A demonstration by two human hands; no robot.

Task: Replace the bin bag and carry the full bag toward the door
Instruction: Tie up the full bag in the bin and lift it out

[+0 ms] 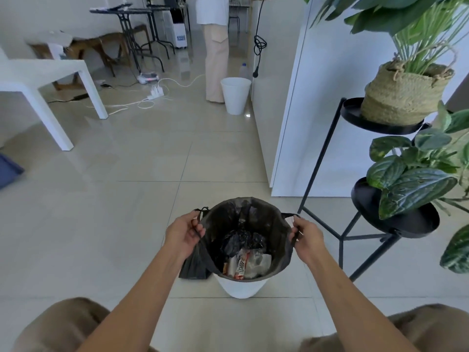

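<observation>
A black bin bag (225, 219) lines a white bin (241, 287) on the tiled floor just in front of me. Its mouth is wide, with wrappers and crumpled black plastic (243, 260) inside. My left hand (185, 235) is shut on the bag's left handle loop. My right hand (305, 240) is shut on the right handle loop. Both hands hold the rim stretched apart above the bin. A flap of black plastic (194, 268) hangs down the bin's left side below my left hand.
A black metal plant stand (327, 158) with potted plants stands close on the right. A white cabinet wall (304, 110) is behind it. A second white bin (236, 97) and a standing person (215, 59) are farther ahead. A white table (50, 80) and floor cables (142, 101) lie left.
</observation>
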